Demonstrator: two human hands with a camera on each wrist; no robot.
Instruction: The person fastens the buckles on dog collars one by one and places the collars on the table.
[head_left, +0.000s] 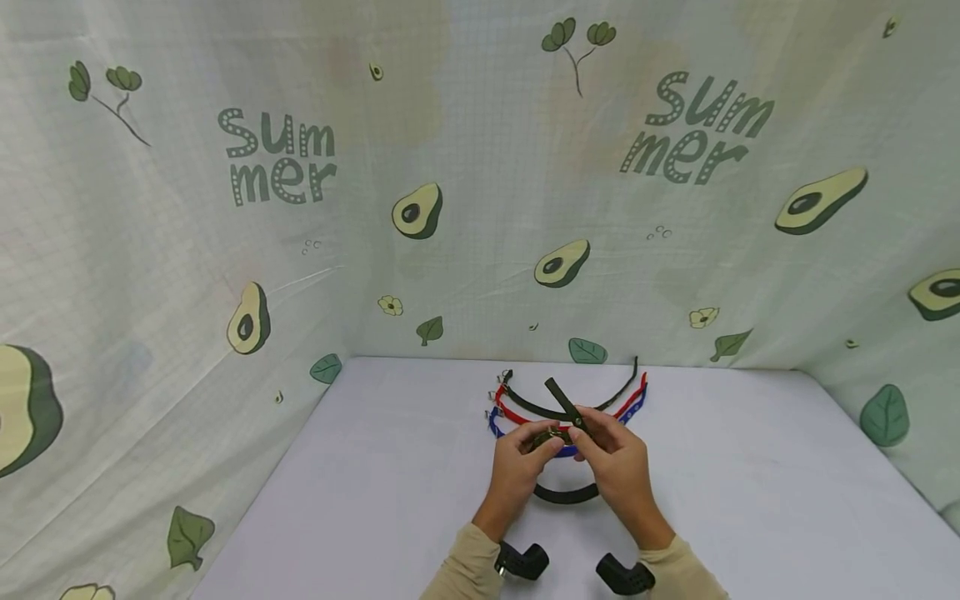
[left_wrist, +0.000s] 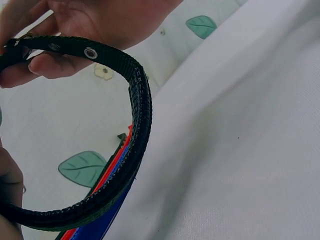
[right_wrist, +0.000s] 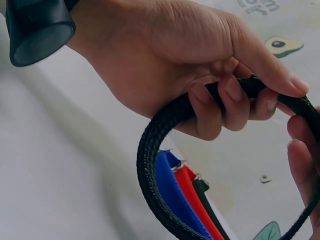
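Note:
Both hands hold a dark green-black collar [head_left: 566,495] bent into a loop over the table. My left hand [head_left: 517,458] grips its buckle end, where some metal shows between the fingers. My right hand [head_left: 618,458] pinches the strap, and the strap's free tip points up past its fingers. In the left wrist view, the collar [left_wrist: 142,115] has metal eyelets along the part at the right hand [left_wrist: 110,22]. From the right wrist view, the left hand [right_wrist: 170,55] curls its fingers round the padded band. The fingers partly hide the buckle.
Behind the hands a dark collar [head_left: 536,408], a red collar [head_left: 512,414] and a blue collar [head_left: 633,407] lie curved on the white table [head_left: 375,492], buckles at the left. A patterned curtain [head_left: 480,167] rises at the back and sides.

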